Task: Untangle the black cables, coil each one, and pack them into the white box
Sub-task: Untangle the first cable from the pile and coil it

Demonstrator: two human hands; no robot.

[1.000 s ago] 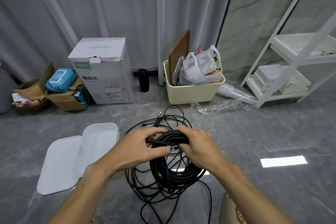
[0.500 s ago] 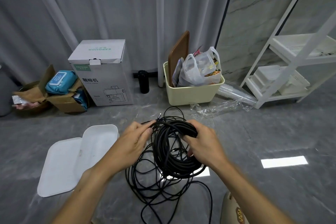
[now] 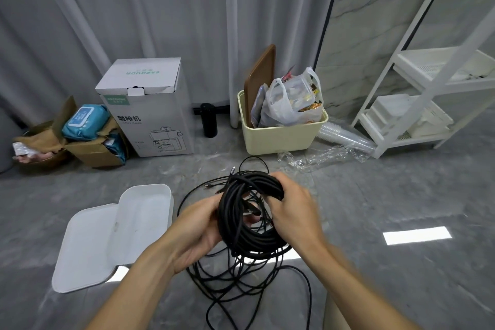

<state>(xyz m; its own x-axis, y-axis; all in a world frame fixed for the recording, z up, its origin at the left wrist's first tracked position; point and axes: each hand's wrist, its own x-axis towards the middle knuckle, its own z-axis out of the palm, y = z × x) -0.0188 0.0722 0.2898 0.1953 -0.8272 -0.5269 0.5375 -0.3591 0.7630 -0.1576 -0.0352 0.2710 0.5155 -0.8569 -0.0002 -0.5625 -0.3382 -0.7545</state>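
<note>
Our fingers (image 3: 277, 182) on the right hand (image 3: 294, 211) are curled over the top right arc of the coil (image 3: 241, 225), clenching the thick bundle; the left hand (image 3: 198, 225) cups the coil's left side from below, palm up, thumb against the strands, so both hands grip it. From the head view, the only one we have, the coil hangs upright between our hands above the floor (image 3: 401, 276), its ring facing us, its long axis running from the far top down toward us; thinner loose cables (image 3: 241, 281) trail from its lower edge into a tangle lying on the floor beneath, and a few plug ends (image 3: 232, 169) poke out beyond the far rim. The box (image 3: 146, 211) lies open to the left, its lid (image 3: 88, 246) folded out nearer us; the left hand is the nearer one to it, with bare floor between. We judge the coil not yet free of the loose cables, so lifting it leftward would drag them along; right of the tangle the floor is bare, giving room to pull strands out. The bin (image 3: 281, 136) and the carton (image 3: 158, 115) stand well apart, by the curtain.
</note>
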